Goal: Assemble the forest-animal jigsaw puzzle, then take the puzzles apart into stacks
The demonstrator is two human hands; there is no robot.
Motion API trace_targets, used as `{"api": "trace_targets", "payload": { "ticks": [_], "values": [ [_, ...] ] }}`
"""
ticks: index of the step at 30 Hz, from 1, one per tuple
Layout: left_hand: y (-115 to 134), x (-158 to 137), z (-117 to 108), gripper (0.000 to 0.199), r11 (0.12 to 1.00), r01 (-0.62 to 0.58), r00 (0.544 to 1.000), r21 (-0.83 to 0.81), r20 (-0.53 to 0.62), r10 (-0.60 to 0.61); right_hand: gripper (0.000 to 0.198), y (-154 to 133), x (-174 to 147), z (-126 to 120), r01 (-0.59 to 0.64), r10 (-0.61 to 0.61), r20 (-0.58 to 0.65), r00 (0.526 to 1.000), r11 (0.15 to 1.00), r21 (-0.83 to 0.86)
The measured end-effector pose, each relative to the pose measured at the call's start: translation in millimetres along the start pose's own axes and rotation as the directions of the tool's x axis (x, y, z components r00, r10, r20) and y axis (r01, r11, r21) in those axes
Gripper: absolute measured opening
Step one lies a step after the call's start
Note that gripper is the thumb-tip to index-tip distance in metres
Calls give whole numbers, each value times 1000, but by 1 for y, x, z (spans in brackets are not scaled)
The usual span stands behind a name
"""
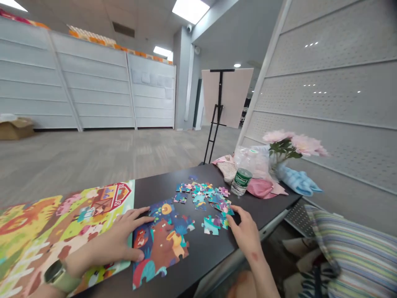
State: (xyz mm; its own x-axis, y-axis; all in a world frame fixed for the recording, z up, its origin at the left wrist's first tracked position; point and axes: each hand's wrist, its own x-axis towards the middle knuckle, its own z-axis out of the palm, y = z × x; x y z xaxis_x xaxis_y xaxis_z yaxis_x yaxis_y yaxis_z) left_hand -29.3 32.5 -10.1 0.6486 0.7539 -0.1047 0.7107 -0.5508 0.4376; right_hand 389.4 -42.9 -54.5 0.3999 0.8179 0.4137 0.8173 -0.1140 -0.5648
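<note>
A partly joined jigsaw puzzle (161, 244) with a brown bear on dark blue lies on the black table (204, 256). My left hand (124, 238) rests at its left edge, fingers spread, the tips on the puzzle and nothing gripped. To the right, my right hand (245, 229) has thumb and index finger closed on a puzzle piece (227, 209) at the edge of the loose pile. Several loose teal and purple pieces (201, 192) lie beyond the joined part. A small teal cluster (211, 225) sits left of my right hand.
A colourful farm picture board (105, 207) lies under my left forearm. Toward the table's far right stand a water bottle (241, 181), pink cloth (262, 188) and a flower vase (276, 161). A striped cushion (356, 252) is at lower right, an easel (221, 95) behind.
</note>
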Motion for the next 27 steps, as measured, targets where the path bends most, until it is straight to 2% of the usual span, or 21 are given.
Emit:
{"api": "trace_targets", "payload": {
  "ticks": [3, 7, 11, 14, 16, 18, 21, 24, 27],
  "values": [
    [-2, 1, 1, 83, 1000, 3, 1000, 8, 13, -3, 33, 0, -2, 0, -48, 53, -77, 996, 997, 67],
    [1, 0, -1, 84, 1000, 18, 999, 11, 33, -18, 34, 14, 8, 1, -114, 140, -178, 974, 983, 147],
    [2, -1, -1, 83, 1000, 23, 1000, 10, 19, -24, 37, 33, 38, -4, -143, 149, -262, 954, 989, 42],
    [2, 0, -1, 84, 1000, 25, 999, 10, 28, -25, 42, 35, 52, -6, -99, 90, -294, 952, 995, -17],
    [1, 0, 0, 84, 1000, 19, 999, 5, 37, -19, 40, 29, 51, -4, -10, -3, -226, 974, 998, -56],
    [0, 0, 1, 84, 1000, 11, 999, 3, 30, -11, 36, 20, 45, -2, 101, -111, -88, 990, 988, -114],
    [0, 0, 2, 83, 1000, 16, 1000, 12, -1, -16, 27, 11, 35, -4, 217, -203, 111, 973, 967, -134],
    [2, 0, 2, 84, 999, 35, 999, 17, 2, -35, 19, 10, 33, -12, 240, -234, 207, 950, 971, -4],
    [3, 0, 1, 84, 999, 36, 999, 23, 29, -37, 19, 15, 33, -18, 224, -246, 213, 945, 967, 123]
  ]
}}
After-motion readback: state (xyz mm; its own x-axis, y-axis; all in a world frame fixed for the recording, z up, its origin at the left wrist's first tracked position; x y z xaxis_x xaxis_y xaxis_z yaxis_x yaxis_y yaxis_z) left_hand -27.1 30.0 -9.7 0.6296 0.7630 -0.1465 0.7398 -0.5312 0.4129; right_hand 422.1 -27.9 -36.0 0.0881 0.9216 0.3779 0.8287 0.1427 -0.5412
